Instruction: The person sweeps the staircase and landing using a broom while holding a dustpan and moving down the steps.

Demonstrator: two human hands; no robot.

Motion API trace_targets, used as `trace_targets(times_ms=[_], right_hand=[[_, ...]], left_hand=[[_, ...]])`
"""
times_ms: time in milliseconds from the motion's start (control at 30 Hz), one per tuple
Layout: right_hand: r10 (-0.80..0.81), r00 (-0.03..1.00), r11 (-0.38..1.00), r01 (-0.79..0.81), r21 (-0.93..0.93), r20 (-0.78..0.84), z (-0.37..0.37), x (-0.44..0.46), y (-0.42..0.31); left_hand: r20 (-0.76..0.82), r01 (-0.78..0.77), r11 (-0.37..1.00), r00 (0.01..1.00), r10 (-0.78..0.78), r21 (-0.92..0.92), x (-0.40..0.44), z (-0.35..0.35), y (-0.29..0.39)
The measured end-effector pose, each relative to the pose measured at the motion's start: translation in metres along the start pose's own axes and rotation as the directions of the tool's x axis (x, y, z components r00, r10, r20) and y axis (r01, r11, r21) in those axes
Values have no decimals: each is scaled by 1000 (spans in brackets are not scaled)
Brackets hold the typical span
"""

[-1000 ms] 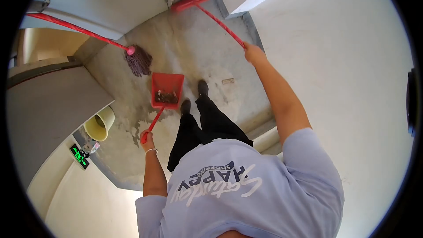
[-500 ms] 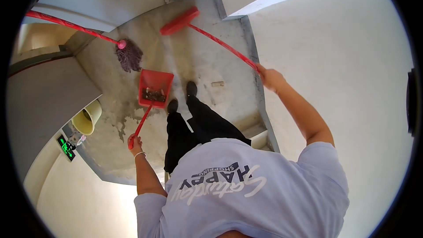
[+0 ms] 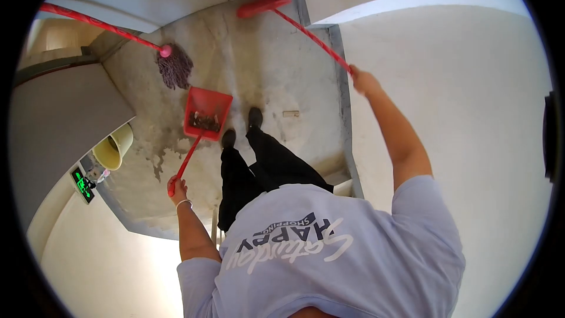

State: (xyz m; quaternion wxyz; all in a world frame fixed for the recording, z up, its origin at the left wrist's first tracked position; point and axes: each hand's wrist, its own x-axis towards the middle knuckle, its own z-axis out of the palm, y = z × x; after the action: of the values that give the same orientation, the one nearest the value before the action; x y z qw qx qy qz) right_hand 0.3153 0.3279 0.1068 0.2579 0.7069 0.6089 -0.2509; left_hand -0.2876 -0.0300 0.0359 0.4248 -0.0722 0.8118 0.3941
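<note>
Head view has the person in a pale lilac T-shirt and black trousers, standing on a bare concrete floor with both arms spread. The left hand, a white band at its wrist, is closed round the end of the red handle of a dustpan, which sits on the floor just ahead of the dark shoes; a dark heap of litter lies inside, toward the handle end. Over on the other side, the right hand grips the top of a red broom, whose head is up by the far corner, near the grey strip along the wall's foot. A mop with a purplish-grey fringe hangs close by the dustpan; I can't tell whether they touch. Off to the left are a yellow bucket and a lit green sign.
</note>
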Motion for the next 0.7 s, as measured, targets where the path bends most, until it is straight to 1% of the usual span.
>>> trace_targets(times_ms=[67,100,167,200,267,300,367,400,433,500,533,600,667,700], right_hand=[[34,999,998,-34,52,-2,19,-16,-10],[29,1000,998,-28,49,-8,19,-29,-11],[-53,997,986,62,158,-61,15,-51,-11],[-53,997,986,62,152,-64,8,-51,-12],[-71,994,989,81,124,-81,0,-47,-18],[-67,995,989,76,129,-75,0,-32,-21],[-17,998,991,24,134,-52,7,3,-26],[-9,999,990,16,144,-45,18,-2,-30],[24,1000,969,-21,248,-10,27,-6,-36],[2,999,924,18,381,-52,54,-19,-34],[-48,990,909,98,405,-131,74,-41,-25],[-38,993,929,75,361,-108,76,-100,-15],[34,998,937,-52,347,58,62,-156,-6],[43,997,936,-61,346,61,55,-178,-5]], left_hand=[[-5,-9,1000,1000,9,-15,0,3,0],[-3,-6,1000,1000,6,-21,2,4,-2],[2,-2,1000,1000,2,-28,8,2,-6],[-3,-5,1000,1000,5,-15,12,0,-10],[-10,2,1000,1000,-2,11,9,-4,-14],[-8,3,1000,1000,-3,9,6,-3,-8],[-8,1,1000,1000,0,18,3,-1,-3],[-5,6,1000,1000,-6,6,4,-1,-1],[1,11,1000,1000,-11,-9,4,-1,2],[0,11,1000,1000,-11,18,7,-2,7],[-6,15,999,1000,-15,31,9,0,7],[-3,19,1000,1000,-19,22,17,-1,5],[-2,33,999,999,-33,34,24,-3,6],[17,7,999,1000,-8,41,24,-4,7]])
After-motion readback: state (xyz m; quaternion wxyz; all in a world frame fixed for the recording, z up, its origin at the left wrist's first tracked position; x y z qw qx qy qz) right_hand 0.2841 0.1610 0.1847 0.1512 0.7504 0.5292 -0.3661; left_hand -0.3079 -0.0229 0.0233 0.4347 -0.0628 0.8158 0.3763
